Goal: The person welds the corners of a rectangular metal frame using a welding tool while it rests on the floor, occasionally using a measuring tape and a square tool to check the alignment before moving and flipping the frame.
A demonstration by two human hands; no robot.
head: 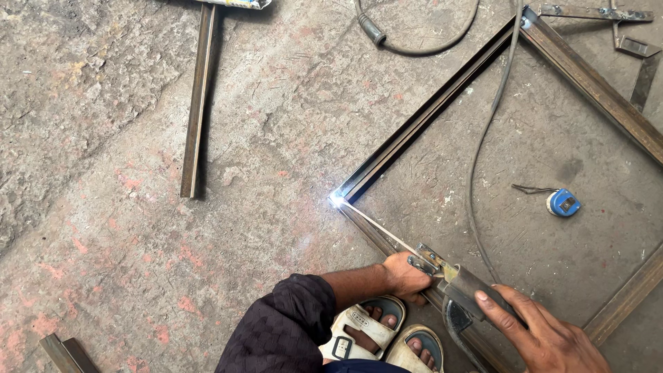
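A rusty steel frame [428, 114] of angle bars lies on the concrete floor, one corner toward me. A bright white arc [338, 199] burns at that corner, at the tip of a thin welding rod [376, 225]. The rod sits in an electrode holder [459, 284]. My right hand [545, 335] grips the holder's handle from the lower right. My left hand [404, 276] is closed around the holder's front jaw and rests on the frame bar. A dark sleeve covers my left forearm.
A loose steel bar [197, 103] lies at upper left. A blue tape measure [563, 203] sits inside the frame. A grey cable [483, 145] runs across the frame to the holder. My sandalled feet [387, 338] stand beside the bar. Metal scraps [632, 45] lie at top right.
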